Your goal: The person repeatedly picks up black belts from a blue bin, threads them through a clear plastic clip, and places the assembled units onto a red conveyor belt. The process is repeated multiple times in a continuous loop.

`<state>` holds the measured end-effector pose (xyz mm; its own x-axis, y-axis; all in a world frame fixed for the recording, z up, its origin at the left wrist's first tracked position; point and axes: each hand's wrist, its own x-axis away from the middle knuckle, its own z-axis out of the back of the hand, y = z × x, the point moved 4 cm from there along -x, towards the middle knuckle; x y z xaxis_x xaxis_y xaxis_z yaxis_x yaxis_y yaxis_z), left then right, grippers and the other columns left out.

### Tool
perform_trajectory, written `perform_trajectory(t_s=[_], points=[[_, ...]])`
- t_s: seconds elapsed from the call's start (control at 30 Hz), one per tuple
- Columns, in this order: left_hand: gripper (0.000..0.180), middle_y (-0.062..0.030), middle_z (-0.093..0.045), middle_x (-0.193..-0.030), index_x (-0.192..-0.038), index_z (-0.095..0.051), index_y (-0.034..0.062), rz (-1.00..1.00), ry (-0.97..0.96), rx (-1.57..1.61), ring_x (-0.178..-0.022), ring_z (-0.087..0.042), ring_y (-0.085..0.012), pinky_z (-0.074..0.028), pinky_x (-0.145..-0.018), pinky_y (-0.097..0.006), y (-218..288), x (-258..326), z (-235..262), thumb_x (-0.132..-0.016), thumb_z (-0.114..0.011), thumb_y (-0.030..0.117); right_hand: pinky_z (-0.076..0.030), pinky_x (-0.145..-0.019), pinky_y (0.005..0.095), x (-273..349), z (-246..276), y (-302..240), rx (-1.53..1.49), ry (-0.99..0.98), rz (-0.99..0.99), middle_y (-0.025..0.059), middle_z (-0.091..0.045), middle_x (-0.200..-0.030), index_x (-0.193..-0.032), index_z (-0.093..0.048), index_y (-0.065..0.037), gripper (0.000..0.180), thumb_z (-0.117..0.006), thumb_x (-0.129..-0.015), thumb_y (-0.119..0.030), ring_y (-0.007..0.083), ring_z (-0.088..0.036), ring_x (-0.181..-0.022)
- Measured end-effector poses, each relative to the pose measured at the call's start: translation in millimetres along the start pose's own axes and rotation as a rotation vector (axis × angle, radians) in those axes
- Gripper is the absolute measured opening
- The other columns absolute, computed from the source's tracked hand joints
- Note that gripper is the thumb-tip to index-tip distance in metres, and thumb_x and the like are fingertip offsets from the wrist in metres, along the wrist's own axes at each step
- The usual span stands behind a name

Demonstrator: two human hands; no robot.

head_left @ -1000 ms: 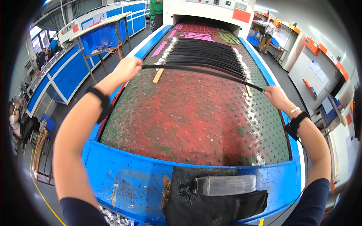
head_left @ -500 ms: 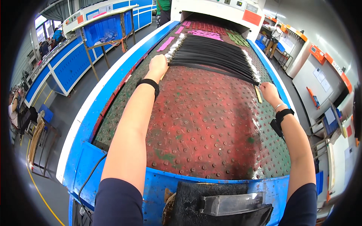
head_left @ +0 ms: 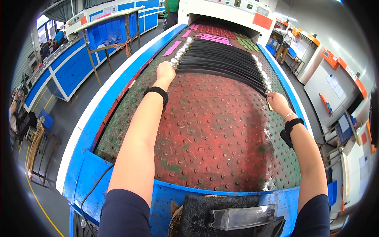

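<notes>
A row of long black strips [head_left: 221, 57] lies side by side across the studded red and green bed [head_left: 205, 130]; their ends are whitish and crinkled. At the left end of the nearest strip, my left hand [head_left: 166, 72] is closed with its fingers pinched on it. My right hand [head_left: 278, 102] is closed round the same strip's right end, where a small yellowish piece [head_left: 269, 106] shows under the fingers. The strip lies slightly bowed between both hands, against the row. The fingertips themselves are partly hidden.
Pink strips [head_left: 171, 48] and green strips [head_left: 248, 43] lie farther up the bed, before a white machine's dark opening [head_left: 223, 23]. Blue rails [head_left: 112, 83] border the bed. A black pad with a clear-covered box [head_left: 244, 217] sits at the near edge. Several people work in the background.
The nearest black strip, apart from the row at its right end before, now lies closer against it. My right hand has shifted left; my left hand is slightly lower.
</notes>
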<state>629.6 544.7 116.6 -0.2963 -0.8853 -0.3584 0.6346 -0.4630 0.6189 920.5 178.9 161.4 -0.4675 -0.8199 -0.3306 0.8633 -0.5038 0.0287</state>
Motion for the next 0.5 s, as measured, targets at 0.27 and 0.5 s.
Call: perform_trajectory(t_s=[0.27, 0.5], points=[[0.021, -0.0211, -0.061, -0.096, -0.092, -0.064, 0.0003, 0.061, -0.061, -0.076, -0.093, -0.059, -0.0337, -0.047, -0.079, -0.042, 5, 6, 11, -0.074, -0.06, 0.011, -0.045, -0.073, 0.0438, 3, -6, 1, 0.015, -0.047, -0.03, 0.0184, -0.061, -0.082, -0.08, -0.061, -0.006, 0.018, -0.047, -0.075, -0.016, 0.0359, -0.057, -0.083], [0.024, -0.0179, -0.062, -0.099, -0.098, -0.063, 0.0025, 0.028, -0.112, -0.315, -0.096, -0.06, -0.0292, -0.048, -0.079, -0.037, 7, 19, 15, -0.076, -0.059, 0.012, -0.045, -0.076, 0.0429, 4, -9, 4, 0.018, -0.113, -0.079, 0.0184, -0.062, -0.086, -0.084, -0.063, -0.007, 0.02, -0.048, -0.075, -0.017, 0.0358, -0.057, -0.085]])
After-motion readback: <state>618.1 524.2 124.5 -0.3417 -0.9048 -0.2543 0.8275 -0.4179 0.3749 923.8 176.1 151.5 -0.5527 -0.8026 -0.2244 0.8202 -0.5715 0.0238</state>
